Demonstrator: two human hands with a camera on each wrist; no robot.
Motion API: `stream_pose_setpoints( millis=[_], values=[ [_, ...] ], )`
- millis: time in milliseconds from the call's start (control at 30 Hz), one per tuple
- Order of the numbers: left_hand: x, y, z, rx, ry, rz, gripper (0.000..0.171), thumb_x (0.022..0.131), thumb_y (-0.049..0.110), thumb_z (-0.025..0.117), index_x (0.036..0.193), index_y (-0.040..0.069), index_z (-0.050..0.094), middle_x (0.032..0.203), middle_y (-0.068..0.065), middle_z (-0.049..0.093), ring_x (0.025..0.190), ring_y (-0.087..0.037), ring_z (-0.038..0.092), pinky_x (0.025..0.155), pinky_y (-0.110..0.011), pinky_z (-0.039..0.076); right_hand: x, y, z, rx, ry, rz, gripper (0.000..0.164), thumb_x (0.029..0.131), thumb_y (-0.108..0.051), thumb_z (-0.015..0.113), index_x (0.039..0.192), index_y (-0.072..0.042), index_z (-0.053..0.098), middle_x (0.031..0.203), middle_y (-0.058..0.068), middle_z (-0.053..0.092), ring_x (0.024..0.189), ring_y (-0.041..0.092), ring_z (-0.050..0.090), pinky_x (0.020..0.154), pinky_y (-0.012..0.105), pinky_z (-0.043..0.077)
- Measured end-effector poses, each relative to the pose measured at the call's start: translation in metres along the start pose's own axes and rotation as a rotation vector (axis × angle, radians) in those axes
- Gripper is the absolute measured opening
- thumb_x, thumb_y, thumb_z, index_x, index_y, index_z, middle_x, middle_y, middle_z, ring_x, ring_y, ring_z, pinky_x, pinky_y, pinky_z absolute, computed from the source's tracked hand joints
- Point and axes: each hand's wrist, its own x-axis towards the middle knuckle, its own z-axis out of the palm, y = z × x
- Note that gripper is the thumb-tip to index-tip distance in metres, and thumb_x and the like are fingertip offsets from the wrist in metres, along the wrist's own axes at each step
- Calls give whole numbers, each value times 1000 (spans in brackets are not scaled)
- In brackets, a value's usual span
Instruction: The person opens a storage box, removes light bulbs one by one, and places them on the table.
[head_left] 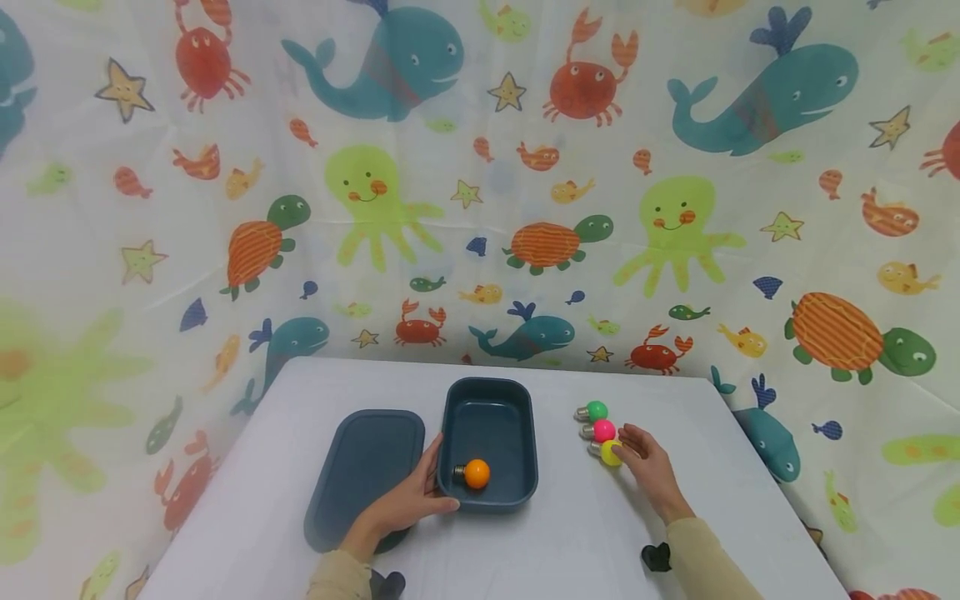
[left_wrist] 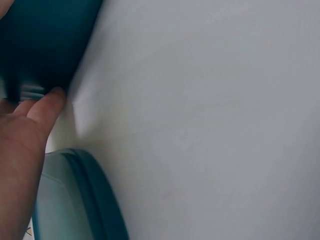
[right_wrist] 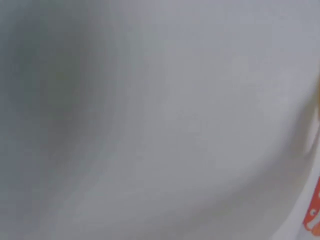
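A dark blue rectangular box (head_left: 491, 390) stands on the table with one orange light bulb (head_left: 476, 473) lying inside near its front left. My left hand (head_left: 405, 500) holds the box at its front left corner, thumb along the front and fingers against the left side. In the left wrist view, fingertips (left_wrist: 52, 97) lie against the box wall (left_wrist: 50, 35). On the right, my right hand (head_left: 651, 471) reaches over the yellow bulb (head_left: 611, 452), thumb and fingertips right at its round end. A pink bulb (head_left: 603, 430) and a green bulb (head_left: 597, 410) lie just behind it.
The box's flat lid (head_left: 367, 467) lies left of the box, partly under my left forearm. A white cloth covers the table (head_left: 555, 542). Behind and at the sides hangs a curtain (head_left: 480, 250) printed with sea animals. The right wrist view is mostly blurred white.
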Motion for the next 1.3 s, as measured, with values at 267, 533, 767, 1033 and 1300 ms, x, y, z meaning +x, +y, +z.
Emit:
stream_pose_setpoints(
  millis=[267, 533, 767, 1033, 1300],
  values=[
    [0, -2, -2, -8, -7, 11, 108, 89, 22, 74, 157, 22, -11, 163, -14, -9, 148, -36, 12, 116, -52, 19, 6, -31, 12, 25, 23, -42, 59, 99, -26, 60, 150, -9, 35, 147, 14, 44, 136, 28, 40, 111, 41, 34],
    [0, -3, -2, -7, -14, 15, 108, 89, 22, 73, 157, 23, -10, 163, -14, -10, 148, -35, 11, 116, -52, 19, 5, -59, 34, 34, 39, -41, 48, 98, -22, 60, 142, -8, 47, 139, 14, 52, 126, 25, 48, 107, 35, 42],
    [0, -3, -3, -17, -16, 11, 108, 89, 21, 73, 157, 23, -11, 163, -14, -10, 148, -35, 12, 116, -52, 20, 1, -74, 55, 78, 8, -33, 48, 96, -24, 64, 139, -10, 51, 138, 14, 54, 122, 25, 53, 102, 41, 47],
    [1, -4, -4, -11, -17, 12, 108, 89, 21, 73, 157, 25, -11, 163, -13, -11, 148, -35, 12, 116, -52, 21, -3, -90, 75, 71, -22, -59, 51, 93, -27, 68, 138, -9, 52, 138, 13, 55, 125, 27, 53, 107, 44, 41],
    [1, -3, -5, -2, -14, 6, 108, 89, 22, 74, 157, 24, -11, 163, -13, -10, 148, -35, 13, 115, -52, 21, -7, -101, 97, 70, -35, -81, 49, 93, -25, 68, 137, -11, 54, 136, 12, 57, 122, 27, 57, 102, 42, 45]
  ],
)
